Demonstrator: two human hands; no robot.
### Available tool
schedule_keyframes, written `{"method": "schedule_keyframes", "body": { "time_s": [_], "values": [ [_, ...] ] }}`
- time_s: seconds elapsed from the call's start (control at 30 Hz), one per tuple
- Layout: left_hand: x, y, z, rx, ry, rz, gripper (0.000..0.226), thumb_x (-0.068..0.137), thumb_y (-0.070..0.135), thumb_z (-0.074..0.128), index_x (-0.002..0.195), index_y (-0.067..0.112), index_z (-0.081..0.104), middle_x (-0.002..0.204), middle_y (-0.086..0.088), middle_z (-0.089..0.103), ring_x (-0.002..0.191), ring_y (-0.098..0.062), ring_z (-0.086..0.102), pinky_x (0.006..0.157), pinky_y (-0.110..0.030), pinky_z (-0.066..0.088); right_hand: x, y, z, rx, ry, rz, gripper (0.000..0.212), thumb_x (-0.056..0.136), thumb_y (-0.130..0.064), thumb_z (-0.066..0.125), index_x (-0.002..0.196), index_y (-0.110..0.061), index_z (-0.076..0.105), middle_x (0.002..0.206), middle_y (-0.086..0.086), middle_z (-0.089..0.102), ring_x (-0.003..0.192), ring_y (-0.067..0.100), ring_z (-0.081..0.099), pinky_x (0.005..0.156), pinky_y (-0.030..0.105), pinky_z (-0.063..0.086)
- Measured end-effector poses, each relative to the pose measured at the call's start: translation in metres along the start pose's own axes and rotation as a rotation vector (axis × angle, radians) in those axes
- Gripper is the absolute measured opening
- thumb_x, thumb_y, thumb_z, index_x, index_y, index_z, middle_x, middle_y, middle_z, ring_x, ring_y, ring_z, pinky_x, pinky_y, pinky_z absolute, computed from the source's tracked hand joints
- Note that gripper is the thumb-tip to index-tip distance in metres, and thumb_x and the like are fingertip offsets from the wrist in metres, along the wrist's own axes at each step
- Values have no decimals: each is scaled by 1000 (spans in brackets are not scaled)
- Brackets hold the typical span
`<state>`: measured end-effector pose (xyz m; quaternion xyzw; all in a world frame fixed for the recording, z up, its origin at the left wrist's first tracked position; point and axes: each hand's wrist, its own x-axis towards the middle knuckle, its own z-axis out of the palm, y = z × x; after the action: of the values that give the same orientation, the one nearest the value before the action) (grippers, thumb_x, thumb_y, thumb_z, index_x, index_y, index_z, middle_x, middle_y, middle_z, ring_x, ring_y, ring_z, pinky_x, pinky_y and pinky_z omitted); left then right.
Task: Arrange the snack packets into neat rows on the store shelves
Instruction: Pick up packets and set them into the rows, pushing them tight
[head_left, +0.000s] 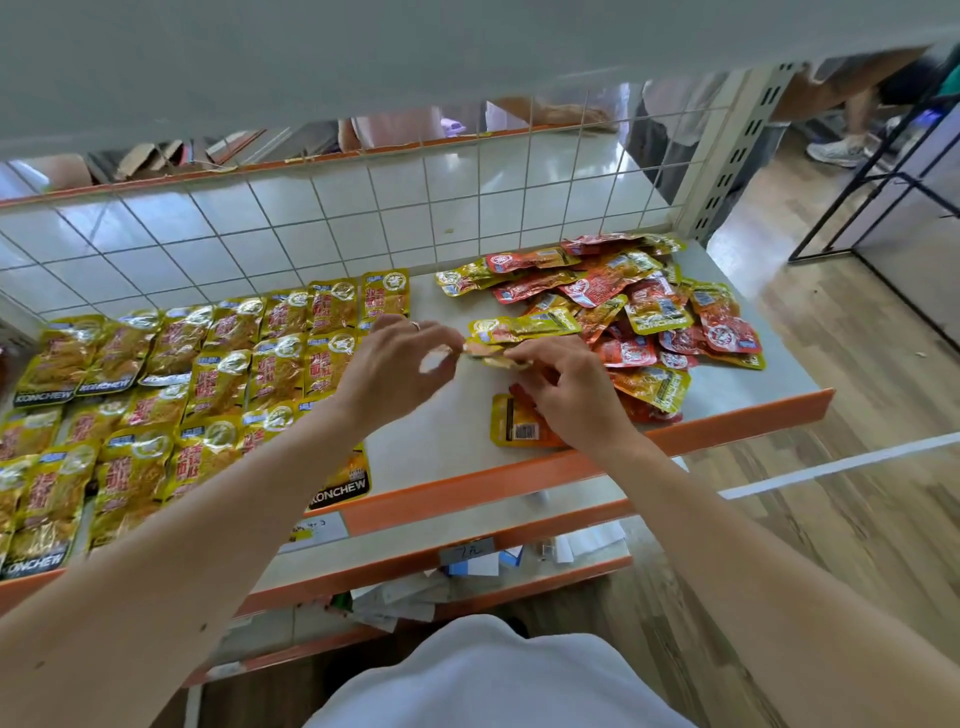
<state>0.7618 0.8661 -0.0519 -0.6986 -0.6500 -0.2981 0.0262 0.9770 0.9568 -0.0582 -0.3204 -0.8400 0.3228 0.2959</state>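
Yellow snack packets (218, 364) lie in neat overlapping rows on the left half of the shelf (441, 431). A loose heap of red and yellow packets (649, 312) covers the shelf's right end. Between them, both hands meet over the bare middle. My left hand (395, 369) pinches one end of a thin yellow packet (491, 358) seen nearly edge-on, and my right hand (566, 389) grips its other end. Under my right hand a yellow packet lies face down (511, 423), barcode up. Another yellow packet (524, 327) lies just behind the held one.
The shelf has an orange front lip (519, 473) and a white wire grid (363, 218) at the back. Lower shelves with paper tags (467, 553) sit below. Wooden floor (857, 415) lies to the right. A person's legs (841, 119) stand beyond the rack.
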Motion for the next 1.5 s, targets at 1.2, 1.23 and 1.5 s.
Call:
{"method": "schedule_keyframes", "body": {
  "time_s": [1.2,1.23,1.5],
  "values": [
    [-63,27,-50,-509,130,-943,58,92,16,72,142,32,50,109,-2,59,92,-19,67,73,-29,61,12,-60,19,934,-195,606,11,95,-11,64,105,-16,65,92,6,76,85,24,74,77,45,61],
    [-61,27,-48,-449,118,-894,58,93,15,71,143,32,49,108,-2,60,92,-18,66,75,-30,61,12,-60,20,931,-200,608,12,95,-11,64,106,-16,65,94,6,75,86,25,73,76,44,61],
    [-59,19,-37,49,-70,-718,62,94,30,68,150,19,44,140,-6,52,135,-26,39,109,-42,32,18,-59,27,799,-204,599,16,94,-9,66,110,-10,64,94,5,74,83,19,73,72,36,58]
  ]
}}
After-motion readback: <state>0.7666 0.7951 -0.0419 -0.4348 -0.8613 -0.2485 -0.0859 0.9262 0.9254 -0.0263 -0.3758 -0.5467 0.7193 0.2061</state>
